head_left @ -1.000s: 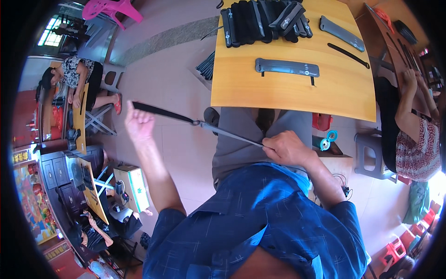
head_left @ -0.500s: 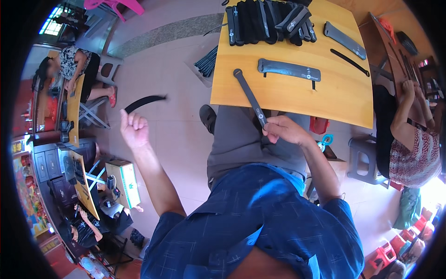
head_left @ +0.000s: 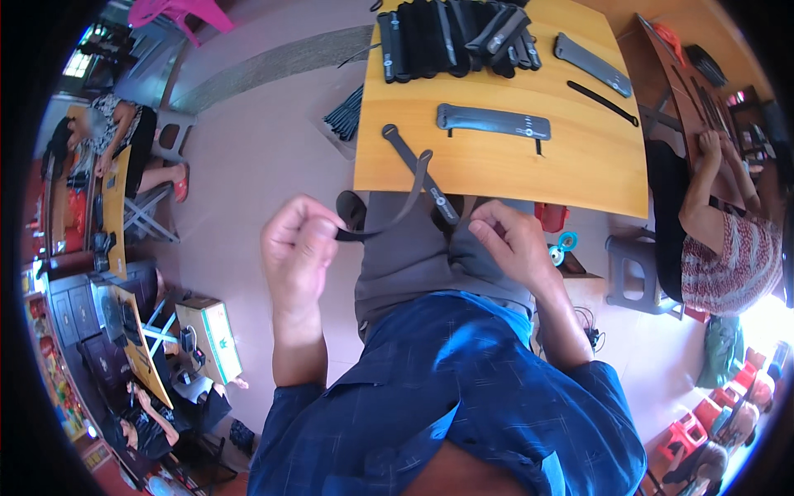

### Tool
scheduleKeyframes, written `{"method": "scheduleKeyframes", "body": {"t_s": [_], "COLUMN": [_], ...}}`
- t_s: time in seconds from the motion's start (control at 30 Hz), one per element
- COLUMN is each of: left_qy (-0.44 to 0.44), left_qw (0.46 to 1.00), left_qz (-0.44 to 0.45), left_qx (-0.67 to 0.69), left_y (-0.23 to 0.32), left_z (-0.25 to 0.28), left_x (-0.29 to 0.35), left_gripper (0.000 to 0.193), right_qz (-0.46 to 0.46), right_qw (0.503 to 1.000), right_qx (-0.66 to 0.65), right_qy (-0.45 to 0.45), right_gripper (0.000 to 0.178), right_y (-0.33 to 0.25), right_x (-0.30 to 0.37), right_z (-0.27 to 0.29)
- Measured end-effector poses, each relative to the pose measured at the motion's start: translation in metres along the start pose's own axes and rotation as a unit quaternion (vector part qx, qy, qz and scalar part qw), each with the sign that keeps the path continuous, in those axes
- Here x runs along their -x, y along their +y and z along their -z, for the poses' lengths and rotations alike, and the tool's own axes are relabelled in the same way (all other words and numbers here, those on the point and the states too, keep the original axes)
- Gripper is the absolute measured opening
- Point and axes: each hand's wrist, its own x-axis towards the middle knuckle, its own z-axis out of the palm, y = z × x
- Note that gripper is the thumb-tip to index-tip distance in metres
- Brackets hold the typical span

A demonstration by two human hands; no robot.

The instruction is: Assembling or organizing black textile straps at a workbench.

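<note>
My left hand (head_left: 299,248) is left of the table's near edge, pinching one end of a dark strap (head_left: 405,202). This strap curves up to the right, and its slotted end crosses over a second strap (head_left: 420,175) with white print. That second strap lies slantwise on the table, its printed end jutting past the near edge over my lap. My right hand (head_left: 514,241) is just right of that end, thumb and fingers apart, with nothing visible in it. Behind the straps a flat grey pouch (head_left: 494,121) lies on the wood, two short black tabs showing below it.
On the wooden table (head_left: 579,178), a pile of dark pouches (head_left: 451,40) lies at the back, another grey pouch (head_left: 592,64) and a black strap (head_left: 602,102) at the right. Dark strips (head_left: 343,114) lie left of it. A co-worker (head_left: 728,248) sits at the right.
My left hand has come right and nearer the table, bringing its strap across the printed one. My right hand has let go of the printed strap, which now rests on the table edge.
</note>
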Motion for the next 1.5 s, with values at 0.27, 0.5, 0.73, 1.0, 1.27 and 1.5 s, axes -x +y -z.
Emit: {"method": "scheduleKeyframes", "body": {"t_s": [0.27, 0.5, 0.73, 1.0, 1.27, 1.5], "left_qy": [-0.176, -0.191, -0.172, -0.157, -0.157, -0.155], "left_qw": [0.977, 0.963, 0.932, 0.939, 0.944, 0.942], "left_qz": [-0.043, -0.095, -0.036, 0.042, 0.026, 0.014], "left_qx": [-0.115, -0.163, -0.317, -0.302, -0.291, -0.297], "left_y": [0.004, -0.02, -0.071, -0.1, -0.099, -0.098], "left_z": [-0.081, -0.102, -0.069, -0.048, -0.05, -0.046], "left_x": [-0.024, -0.049, -0.025, 0.002, -0.005, 0.0], "left_gripper": [0.014, 0.029, 0.017, 0.018, 0.017, 0.017], "right_qz": [0.275, 0.123, 0.037, 0.032, 0.0, -0.048], "right_qw": [0.948, 0.905, 0.761, 0.736, 0.776, 0.84], "right_qx": [-0.154, -0.389, -0.531, -0.418, 0.096, 0.41], "right_qy": [-0.053, 0.123, 0.37, 0.532, 0.623, 0.352], "right_gripper": [0.03, 0.016, 0.023, 0.017, 0.063, 0.057], "right_y": [-0.057, -0.006, 0.139, 0.226, 0.176, 0.16], "right_x": [0.014, 0.004, -0.083, -0.111, -0.092, -0.104], "right_z": [0.036, 0.036, 0.116, 0.17, 0.148, 0.11]}}
